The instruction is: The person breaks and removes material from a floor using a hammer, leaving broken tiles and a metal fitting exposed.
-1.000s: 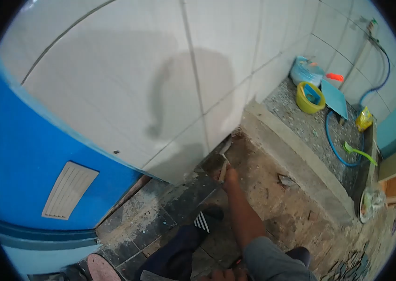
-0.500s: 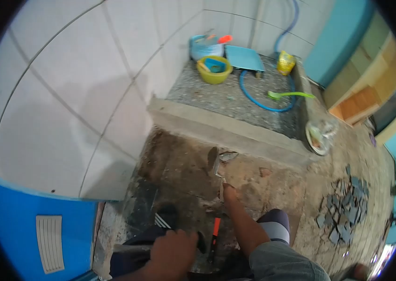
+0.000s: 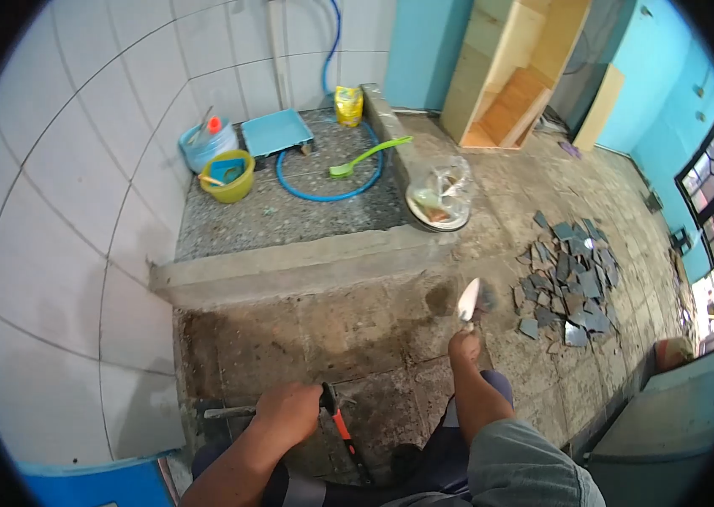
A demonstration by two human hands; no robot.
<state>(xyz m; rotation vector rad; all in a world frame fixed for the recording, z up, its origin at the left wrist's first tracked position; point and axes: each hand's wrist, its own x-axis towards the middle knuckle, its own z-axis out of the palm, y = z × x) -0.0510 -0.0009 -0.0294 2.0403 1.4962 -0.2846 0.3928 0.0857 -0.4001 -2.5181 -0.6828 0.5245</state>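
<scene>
My right hand (image 3: 465, 346) is closed round the handle of a pointed trowel (image 3: 469, 297). Its pale blade points away from me, just above the bare floor, left of a heap of broken dark tile pieces (image 3: 572, 275). Lower left, my left hand (image 3: 291, 412) is wrapped round what looks like a hammer; its grey shaft (image 3: 230, 412) sticks out to the left and a dark head (image 3: 328, 395) shows at the right. Beside that hand, a tool with an orange and black handle (image 3: 345, 433) lies low between my legs, partly overlapped by the dark head.
A low concrete curb (image 3: 306, 264) bounds a raised area with a yellow-green basin (image 3: 230, 182), blue tray (image 3: 276, 133), blue hose (image 3: 323, 198) and green brush (image 3: 365, 156). A bowl with a plastic bag (image 3: 439, 203) stands at its corner. A wooden cabinet (image 3: 492, 101) stands behind.
The view has swung right. My right hand has carried the trowel from the floor near the curb rightward toward the tile heap. My left hand still grips its tool.
</scene>
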